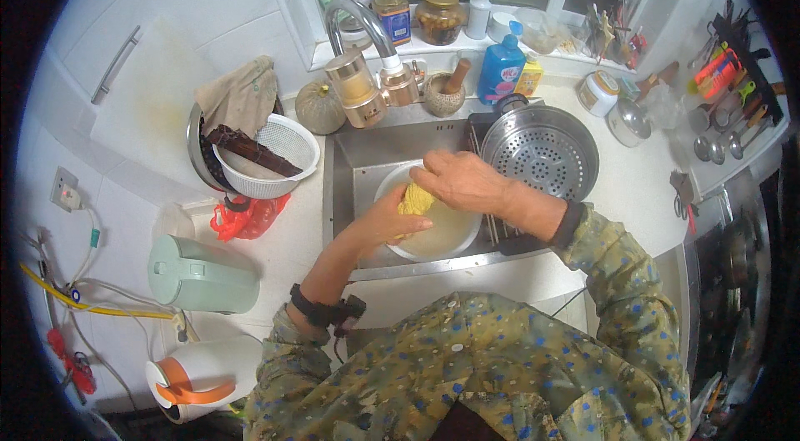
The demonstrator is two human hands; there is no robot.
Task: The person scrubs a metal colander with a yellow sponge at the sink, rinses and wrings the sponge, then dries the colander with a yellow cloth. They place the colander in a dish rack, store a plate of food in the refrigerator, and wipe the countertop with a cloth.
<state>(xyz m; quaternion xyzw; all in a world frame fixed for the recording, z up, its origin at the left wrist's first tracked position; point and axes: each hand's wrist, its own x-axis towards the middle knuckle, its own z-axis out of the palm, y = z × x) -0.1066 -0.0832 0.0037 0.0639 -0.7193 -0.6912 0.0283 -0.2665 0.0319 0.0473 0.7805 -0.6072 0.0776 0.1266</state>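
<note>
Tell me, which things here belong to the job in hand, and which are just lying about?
Part of the job:
yellow textured cloth or sponge, between left hand and right hand
round white basin beneath
rectangular steel sink

Seemingly just lying about:
pale green plastic jug
white perforated plastic colander
round perforated steel steamer

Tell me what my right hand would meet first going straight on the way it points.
Your right hand would likely meet the yellow textured item first; the left hand lies just beyond, though depth is unclear.
</note>
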